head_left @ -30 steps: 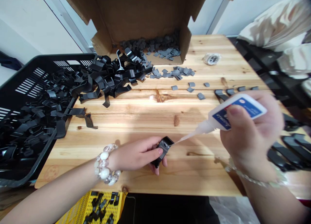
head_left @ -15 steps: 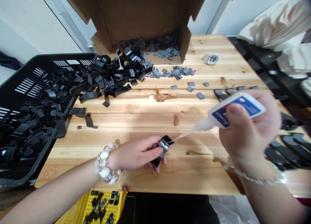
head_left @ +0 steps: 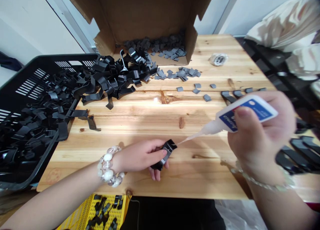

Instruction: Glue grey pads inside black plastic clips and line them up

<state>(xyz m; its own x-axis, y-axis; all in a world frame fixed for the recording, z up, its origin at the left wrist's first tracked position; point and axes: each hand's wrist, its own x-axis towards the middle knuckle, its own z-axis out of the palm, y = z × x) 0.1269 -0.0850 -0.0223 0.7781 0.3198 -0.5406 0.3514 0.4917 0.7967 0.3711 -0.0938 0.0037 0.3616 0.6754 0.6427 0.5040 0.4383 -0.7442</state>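
Note:
Between the thumb and fingers of my left hand is a bent black plastic piece, held just above the wooden table. My right hand grips a white glue bottle with a blue label, tilted so its long thin nozzle points down and left. The nozzle tip is at the raised end of the black piece; whether it touches cannot be made out. Beyond my hands, several small grey pads lie loose on the table.
A black crate of black pieces stands at the left, with a heap spilling out. An open cardboard box holds grey pads at the back. A tape roll lies behind; black pieces line the right edge. Below is a yellow basket.
The glue bottle and my right hand have shifted slightly right. The black piece has turned and moved a little left in my left hand, and the nozzle is now nearer its far end.

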